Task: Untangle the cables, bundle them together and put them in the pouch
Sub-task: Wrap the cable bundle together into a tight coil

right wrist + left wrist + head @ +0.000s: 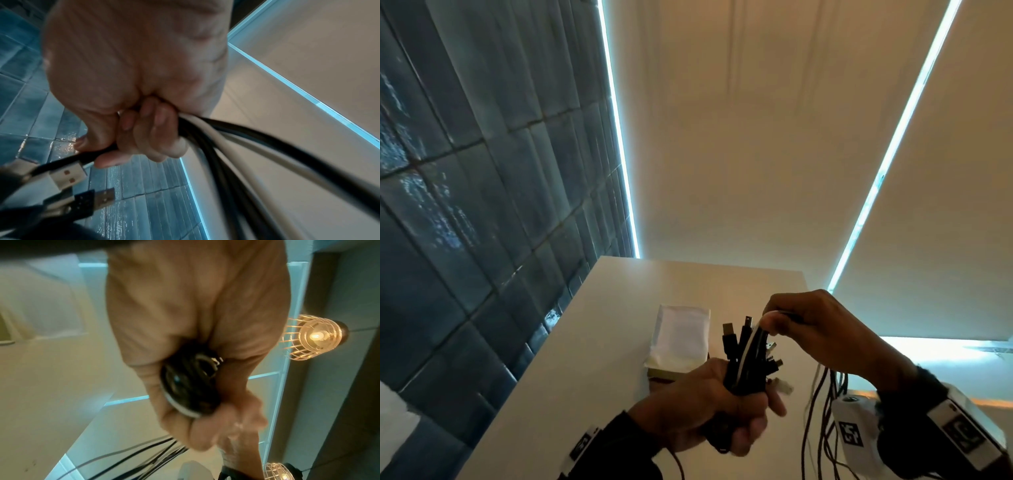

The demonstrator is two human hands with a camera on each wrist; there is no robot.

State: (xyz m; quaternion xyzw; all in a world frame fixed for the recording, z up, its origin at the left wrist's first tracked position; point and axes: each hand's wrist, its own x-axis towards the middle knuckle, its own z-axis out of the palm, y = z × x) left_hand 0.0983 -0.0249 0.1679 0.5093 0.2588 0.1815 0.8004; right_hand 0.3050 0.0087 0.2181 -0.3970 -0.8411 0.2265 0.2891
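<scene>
The cables [743,363] look like smooth plastic, mostly matt black with one white, and their plugs [68,176] end in bare shiny metal. The pouch [681,339] on the worktop [571,359] (a smooth, matt pale surface) seems soft white cloth. Far left, the wall tiles [465,171] are dark and glossy.

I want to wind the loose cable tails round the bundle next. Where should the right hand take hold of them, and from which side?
Judging by the pose, just beyond the left hand, where the strands leave the bundle together, coming from the right, as the right hand does. The tails hanging below it splay apart, so lower grips would likely miss some.
</scene>
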